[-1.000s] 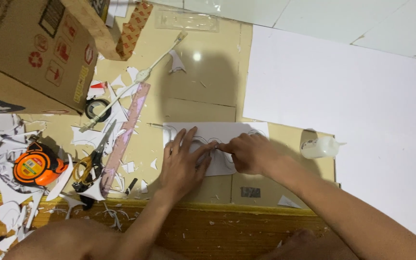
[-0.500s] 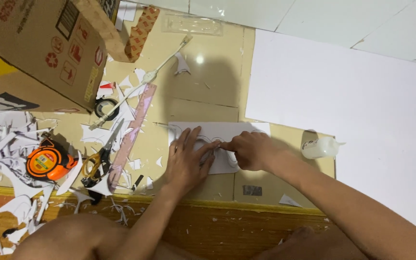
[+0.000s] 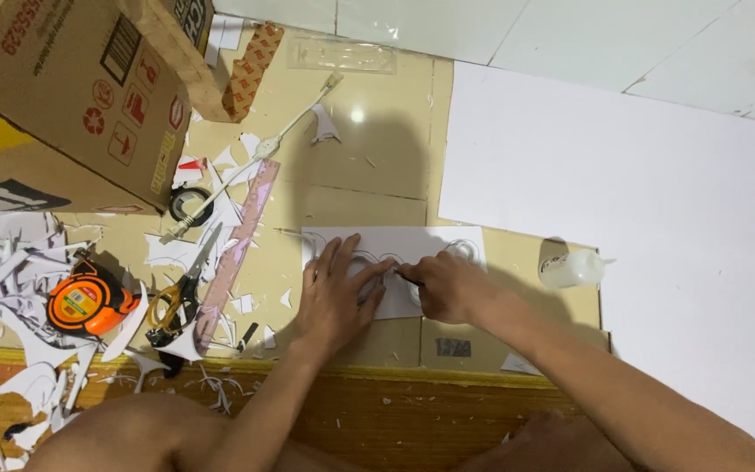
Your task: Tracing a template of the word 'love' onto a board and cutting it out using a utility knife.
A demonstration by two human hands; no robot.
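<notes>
Two hands on one paper sheet point(image 3: 412, 249), lying mid-frame on the flattened cardboard point(image 3: 369, 166). My left hand point(image 3: 335, 293) is spread flat with fingers open, pinning the sheet and gripping nothing. My right hand point(image 3: 447, 287) has its grip closed around a thin dark tool point(image 3: 407, 279), tip on the paper; I can't tell if it's a pen or a blade. Risk as I see it: the tip sits just beside my left fingertips, so a slip could catch them or tear the sheet. A glue bottle point(image 3: 571, 268) lies near the right wrist. Scissors point(image 3: 176, 301), tape measure point(image 3: 87, 301) and scraps crowd lower left; the white board point(image 3: 640, 192) at right leaves open room.
</notes>
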